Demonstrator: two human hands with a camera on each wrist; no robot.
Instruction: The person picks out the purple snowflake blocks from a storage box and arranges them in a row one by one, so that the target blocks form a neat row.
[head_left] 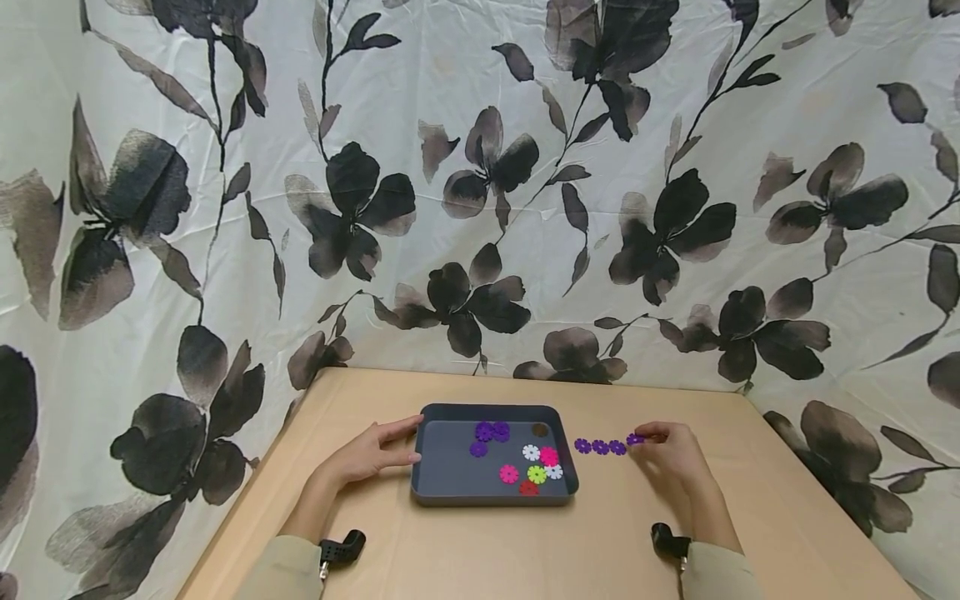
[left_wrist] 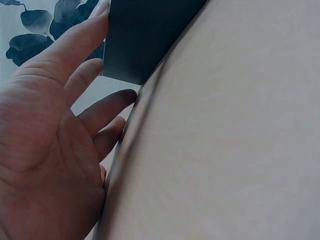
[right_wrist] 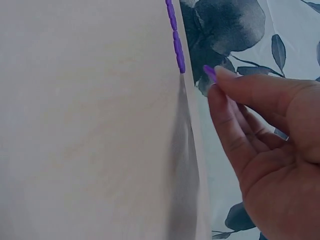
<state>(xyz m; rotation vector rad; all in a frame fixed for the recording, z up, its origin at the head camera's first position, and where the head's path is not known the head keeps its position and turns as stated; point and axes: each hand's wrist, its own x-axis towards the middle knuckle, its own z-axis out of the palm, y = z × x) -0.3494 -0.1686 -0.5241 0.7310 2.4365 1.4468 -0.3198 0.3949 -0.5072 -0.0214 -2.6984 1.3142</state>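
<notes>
A purple flower-shaped piece (right_wrist: 209,73) is pinched between the thumb and index finger of my right hand (head_left: 670,450), held just above the table in the right wrist view. To its left, a row of 3 purple flower pieces (head_left: 600,447) lies flat on the table. My left hand (head_left: 362,457) touches the left wall of a dark grey tray (head_left: 450,475) with fairly straight fingers; the left wrist view shows its thumb against the tray's side. Inside the tray are purple flower pieces (head_left: 484,431) at the upper middle and white, pink, green and red ones (head_left: 536,474) at the right.
One brown round piece (head_left: 539,430) sits near the tray's upper right corner. The light wooden table (head_left: 480,550) ends at a floral cloth (head_left: 465,208) hanging behind it and along both sides. Dark bands (head_left: 342,548) are on both wrists.
</notes>
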